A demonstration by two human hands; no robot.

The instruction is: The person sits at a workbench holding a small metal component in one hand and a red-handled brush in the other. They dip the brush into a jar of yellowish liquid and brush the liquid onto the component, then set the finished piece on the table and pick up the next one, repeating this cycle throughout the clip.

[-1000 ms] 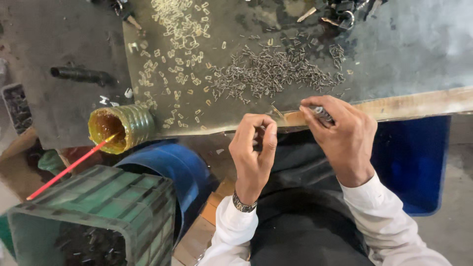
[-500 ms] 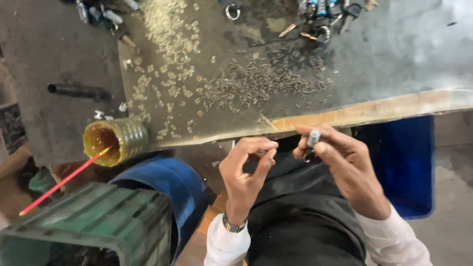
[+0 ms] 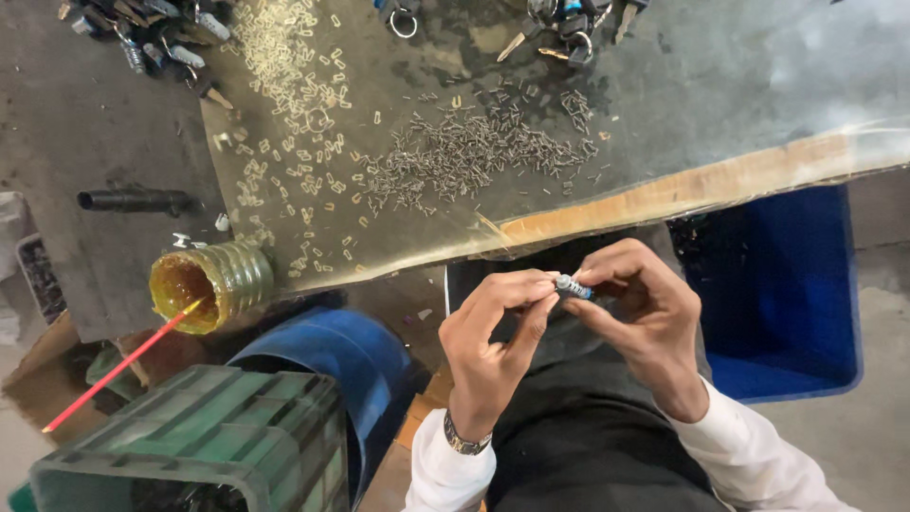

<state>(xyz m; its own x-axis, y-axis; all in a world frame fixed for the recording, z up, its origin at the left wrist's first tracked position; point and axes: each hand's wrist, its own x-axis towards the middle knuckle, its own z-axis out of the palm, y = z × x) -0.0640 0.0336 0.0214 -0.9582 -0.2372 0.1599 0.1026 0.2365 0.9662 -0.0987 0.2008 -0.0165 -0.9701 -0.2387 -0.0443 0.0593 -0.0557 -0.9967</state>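
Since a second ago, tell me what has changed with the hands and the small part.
Both hands drew back from the table edge toward the lap. The left hand came across, and its fingertips now meet the small metal part that the right hand pinches. The pile of dark pins and the jar stayed put.

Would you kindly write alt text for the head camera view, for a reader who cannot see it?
Both hands, left hand and right hand, pinch a small metal cylinder between their fingertips below a workbench strewn with small dark pins. A ribbed jar holding a red stick stands at left.
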